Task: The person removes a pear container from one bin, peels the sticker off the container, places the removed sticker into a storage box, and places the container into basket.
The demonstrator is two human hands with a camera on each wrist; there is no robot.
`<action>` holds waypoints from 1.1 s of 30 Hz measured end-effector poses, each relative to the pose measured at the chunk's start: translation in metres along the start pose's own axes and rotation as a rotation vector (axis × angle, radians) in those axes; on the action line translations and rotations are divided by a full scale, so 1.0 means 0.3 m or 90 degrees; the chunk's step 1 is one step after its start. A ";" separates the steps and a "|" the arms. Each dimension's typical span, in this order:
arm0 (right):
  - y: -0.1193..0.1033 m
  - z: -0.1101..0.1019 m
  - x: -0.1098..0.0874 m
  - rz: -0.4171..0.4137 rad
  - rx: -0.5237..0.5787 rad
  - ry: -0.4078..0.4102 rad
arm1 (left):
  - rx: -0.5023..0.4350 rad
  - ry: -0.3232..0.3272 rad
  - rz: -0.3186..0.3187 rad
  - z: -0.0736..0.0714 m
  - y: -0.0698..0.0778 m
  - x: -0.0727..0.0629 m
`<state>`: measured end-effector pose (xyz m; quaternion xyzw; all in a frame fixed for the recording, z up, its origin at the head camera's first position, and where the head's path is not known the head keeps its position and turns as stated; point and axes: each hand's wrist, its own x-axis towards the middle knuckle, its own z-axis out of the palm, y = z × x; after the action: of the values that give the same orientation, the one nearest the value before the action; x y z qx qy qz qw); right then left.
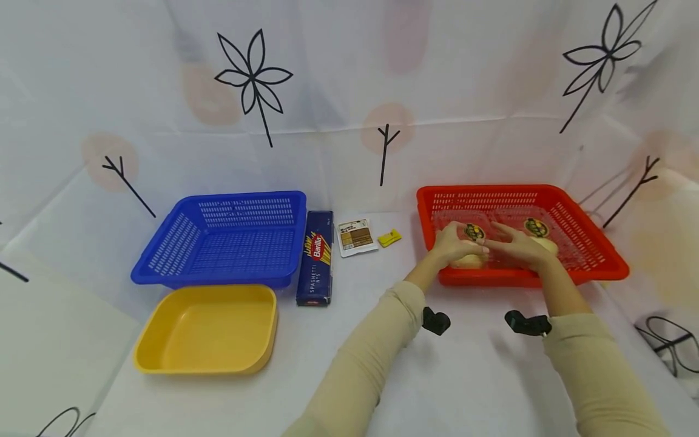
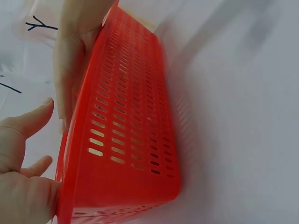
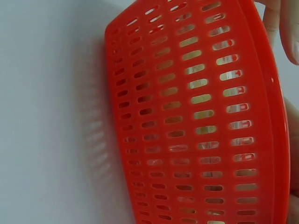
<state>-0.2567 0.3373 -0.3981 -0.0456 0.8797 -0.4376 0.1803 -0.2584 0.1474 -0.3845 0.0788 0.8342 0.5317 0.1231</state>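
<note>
Both hands reach into the red basket point(image 1: 592, 276) on the right. The left hand point(image 1: 450, 246) is over a clear plastic pack point(image 1: 464, 217) with a round dark label and pale yellow contents. Close by, the right hand point(image 1: 521, 249) spreads its thumb and fingers toward the left hand. A second clear pack point(image 1: 568, 243), similarly labelled, lies beside and partly under the right hand. The left wrist view shows the left thumb point(image 2: 32, 121) extended above the basket's rim, and the right hand's straight fingers point(image 2: 65, 88) pointing down inside it. Lower fingertips are hidden.
A blue basket point(image 1: 191, 281) stands at the left, with a yellow tub point(image 1: 207, 328) in front. Beside it lie a blue Barilla spaghetti box point(image 1: 315, 258), a white-and-brown sachet point(image 1: 356, 237) and a small yellow packet point(image 1: 389, 238). A patterned cloth point(image 1: 327, 79) hangs behind.
</note>
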 end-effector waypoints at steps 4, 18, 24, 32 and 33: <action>0.000 -0.004 -0.010 0.001 0.020 0.026 | -0.001 0.028 0.056 -0.002 -0.008 -0.006; -0.019 -0.023 -0.079 0.013 0.167 0.157 | -0.154 0.091 0.178 -0.013 -0.055 -0.029; -0.042 -0.028 -0.120 -0.078 0.408 0.167 | -0.282 0.082 0.221 -0.019 -0.071 -0.036; -0.091 -0.019 -0.165 -0.207 0.574 0.140 | -0.259 0.017 0.280 -0.029 -0.075 -0.063; -0.099 -0.018 -0.171 -0.204 0.574 0.140 | -0.256 0.014 0.287 -0.033 -0.070 -0.069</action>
<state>-0.2132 0.3354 -0.3575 -0.0512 0.5982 -0.7995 0.0183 -0.2415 0.1246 -0.3971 0.2302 0.6750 0.7009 0.0064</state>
